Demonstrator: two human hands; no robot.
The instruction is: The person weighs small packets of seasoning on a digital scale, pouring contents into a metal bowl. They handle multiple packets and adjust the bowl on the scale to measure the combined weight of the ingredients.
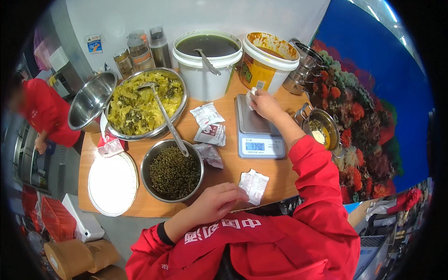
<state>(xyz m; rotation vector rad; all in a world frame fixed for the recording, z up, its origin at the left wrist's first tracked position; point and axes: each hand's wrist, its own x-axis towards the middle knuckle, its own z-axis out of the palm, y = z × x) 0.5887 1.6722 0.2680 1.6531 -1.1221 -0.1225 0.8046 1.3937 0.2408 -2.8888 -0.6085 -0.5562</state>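
My right hand (267, 105) is closed on a crumpled white tissue or cloth (250, 97) at the far edge of the digital kitchen scale (259, 122). The scale's metal plate bears nothing else, and its display is lit. My left hand (217, 201) hangs over the table's near edge, fingers loosely stretched and holding nothing I can see. Its fingertips are beside a white printed sachet (254, 186). Left of the scale lie more sachets, a white one (206, 115) and a brown-and-white one (211, 134). A steel bowl of green peppercorn-like grains (171, 171) stands left of my left hand.
At the back stand a bucket of dark liquid (209, 89) with a ladle and a red-smeared bucket (264, 74). Pickled greens (147, 102) fill a large left bowl. A white lid (113, 184) lies nearer. A small pot (322, 126) is right; another person (49, 112) stands left.
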